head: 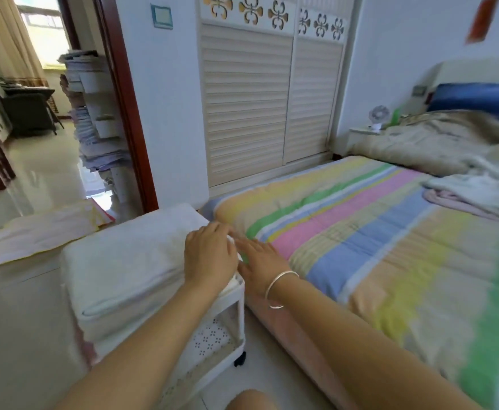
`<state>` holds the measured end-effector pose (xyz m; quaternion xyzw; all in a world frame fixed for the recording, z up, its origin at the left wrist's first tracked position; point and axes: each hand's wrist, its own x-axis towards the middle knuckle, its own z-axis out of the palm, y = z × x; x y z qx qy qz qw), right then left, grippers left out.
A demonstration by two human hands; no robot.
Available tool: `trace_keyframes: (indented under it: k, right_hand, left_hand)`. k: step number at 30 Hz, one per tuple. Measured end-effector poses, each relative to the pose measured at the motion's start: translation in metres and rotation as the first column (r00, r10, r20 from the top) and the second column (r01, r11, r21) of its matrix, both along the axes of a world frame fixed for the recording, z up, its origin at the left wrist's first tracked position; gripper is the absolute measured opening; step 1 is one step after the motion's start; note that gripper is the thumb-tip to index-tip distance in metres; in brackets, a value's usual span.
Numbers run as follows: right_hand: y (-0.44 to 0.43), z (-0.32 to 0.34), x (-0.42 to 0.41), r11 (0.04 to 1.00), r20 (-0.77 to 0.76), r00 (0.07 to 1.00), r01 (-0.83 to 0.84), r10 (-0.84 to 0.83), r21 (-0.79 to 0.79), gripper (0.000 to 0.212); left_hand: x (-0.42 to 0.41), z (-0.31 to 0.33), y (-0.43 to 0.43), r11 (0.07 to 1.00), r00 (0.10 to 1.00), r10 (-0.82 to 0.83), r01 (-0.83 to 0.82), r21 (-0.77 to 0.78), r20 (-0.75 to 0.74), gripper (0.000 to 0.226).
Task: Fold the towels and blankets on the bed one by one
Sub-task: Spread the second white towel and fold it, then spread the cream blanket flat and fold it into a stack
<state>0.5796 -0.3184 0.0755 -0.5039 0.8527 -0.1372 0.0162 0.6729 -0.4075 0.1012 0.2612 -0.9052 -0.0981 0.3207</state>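
White cloth comes first: a folded blanket (124,261) lies as a thick, squared pad on top of a small wheeled cart (212,344) that stands just beside the bed's (360,232) foot corner. Both hands are at the pad's bed-side edge. The left hand (209,255) lies palm down on it with its fingers bent over the rim; I cannot tell whether they pinch the cloth. The right hand (261,261), with a silver bracelet (277,288) on the wrist, is spread flat with straight fingers in the gap between cart and bed, touching that same edge.

To my eye this piece is done and only being tidied. On the bed the striped cover lies bare at the foot. Further up, a rumpled pale towel heap (476,187) is not yet folded, and beyond it, toward the head of the bed, a crumpled beige blanket (434,143) waits too. So at least two pieces remain.
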Motion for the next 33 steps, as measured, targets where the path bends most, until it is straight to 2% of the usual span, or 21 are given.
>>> trace_keyframes:
  k: [1, 3, 6, 11, 15, 18, 25, 27, 30, 33]
  right_hand:
    - [0.027, 0.002, -0.009, 0.998, -0.015, 0.998, 0.055, -0.055, 0.016, 0.070]
    - [0.104, 0.008, -0.032, 0.978, -0.041, 0.977, 0.211, -0.210, 0.008, 0.063]
    - [0.227, 0.018, -0.059, 0.907, -0.098, 0.901, 0.419, -0.422, -0.048, 0.057]
    - [0.433, 0.026, -0.065, 0.701, -0.128, 0.691, 0.709, -0.712, -0.076, 0.053]
    - [0.540, 0.008, -0.061, 0.536, -0.067, 0.535, 0.844, -0.842, 0.011, 0.055]
    - [0.578, -0.012, -0.074, 0.511, -0.048, 0.514, 0.858, -0.857, 0.058, 0.058]
    - [0.646, -0.043, -0.163, 0.442, 0.018, 0.442, 0.897, -0.897, 0.021, 0.060]
    - [0.663, -0.045, -0.198, 0.408, 0.055, 0.408, 0.913, -0.911, -0.015, 0.060]
    - [0.683, -0.041, -0.241, 0.341, 0.126, 0.355, 0.933, -0.926, -0.116, 0.059]
    - [0.700, -0.040, -0.282, 0.290, 0.137, 0.311, 0.945, -0.940, -0.153, 0.059]
  left_hand:
    - [-0.013, 0.003, 0.021, 0.999, 0.999, -0.051, 0.051, 0.012, -0.020, 0.024]
    - [-0.043, 0.008, 0.080, 0.980, 0.979, -0.192, 0.194, 0.032, -0.062, 0.028]
    - [-0.084, 0.015, 0.171, 0.935, 0.934, -0.353, 0.354, 0.012, -0.050, 0.031]
    - [-0.133, 0.013, 0.312, 0.774, 0.775, -0.631, 0.632, -0.033, 0.023, 0.037]
    - [-0.171, -0.012, 0.387, 0.725, 0.718, -0.687, 0.687, 0.042, 0.112, 0.040]
    - [-0.206, -0.033, 0.428, 0.727, 0.710, -0.686, 0.672, 0.137, 0.157, 0.039]
    - [-0.308, -0.073, 0.522, 0.677, 0.648, -0.735, 0.715, 0.173, 0.198, 0.040]
    - [-0.337, -0.080, 0.540, 0.645, 0.618, -0.757, 0.759, 0.093, 0.212, 0.043]
    - [-0.375, -0.085, 0.554, 0.533, 0.541, -0.780, 0.837, -0.119, 0.315, 0.046]
    - [-0.421, -0.086, 0.564, 0.544, 0.545, -0.771, 0.833, -0.104, 0.329, 0.050]
